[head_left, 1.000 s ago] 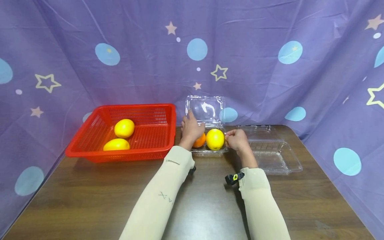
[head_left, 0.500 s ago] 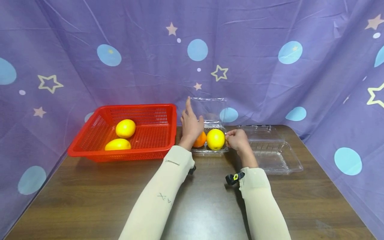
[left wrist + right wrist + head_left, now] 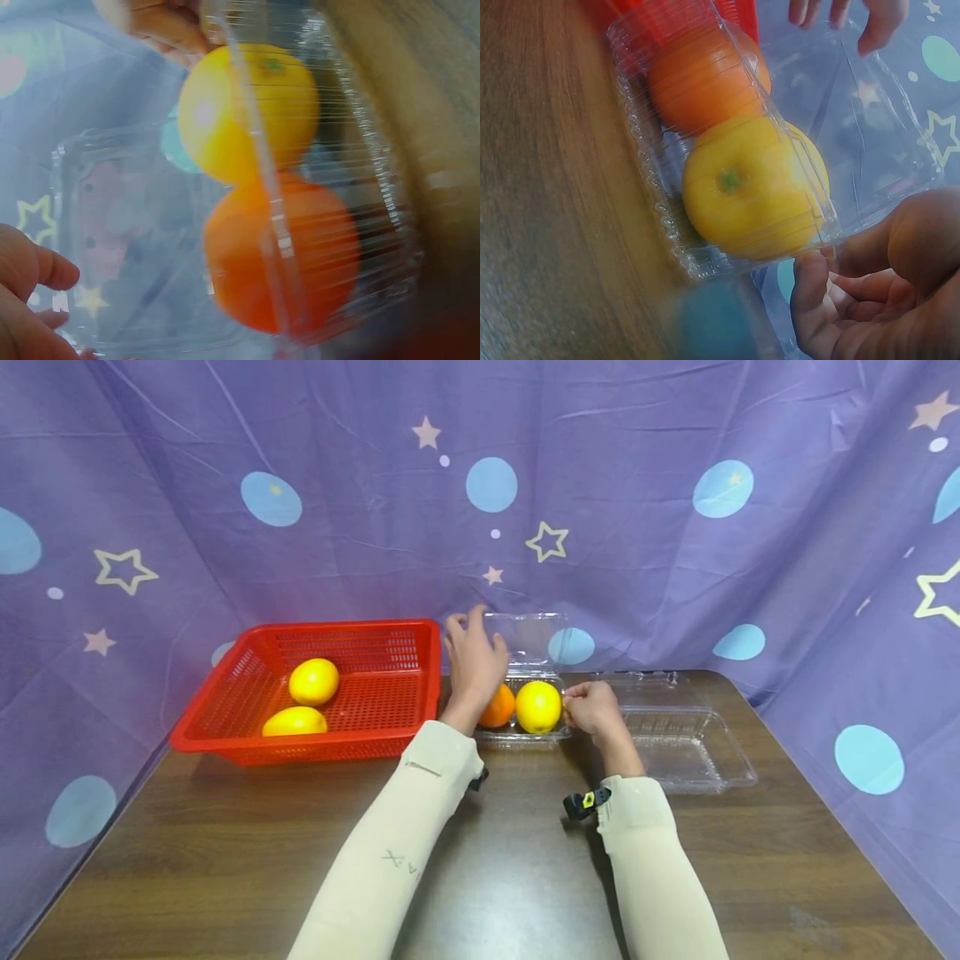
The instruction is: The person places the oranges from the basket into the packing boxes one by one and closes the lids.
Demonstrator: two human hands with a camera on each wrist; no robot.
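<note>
A clear plastic clamshell box (image 3: pixel 525 741) stands at the table's back edge with its lid (image 3: pixel 534 642) raised. Inside sit an orange (image 3: pixel 497 707) on the left and a yellow citrus fruit (image 3: pixel 538 707) on the right. My left hand (image 3: pixel 474 662) is by the lid's left edge, fingers spread and loosely bent; in the left wrist view the thumb (image 3: pixel 58 268) stands apart from the other fingers. At the box's right side, my right hand (image 3: pixel 592 707) pinches the rim between thumb and finger, seen closely in the right wrist view, where the fruit's green stem mark (image 3: pixel 729 180) shows.
On the left, a red plastic basket (image 3: pixel 375 745) holds two yellow fruits (image 3: pixel 313 682). A second clear clamshell box (image 3: pixel 720 747) lies open behind and right of my right hand. A purple patterned curtain (image 3: pixel 637 577) hangs behind the table (image 3: pixel 510 877).
My left hand has risen from over the box to the lid's upper left edge, its fingers now more bent. The lid's top edge sits slightly lower. My right hand has stayed at the rim.
</note>
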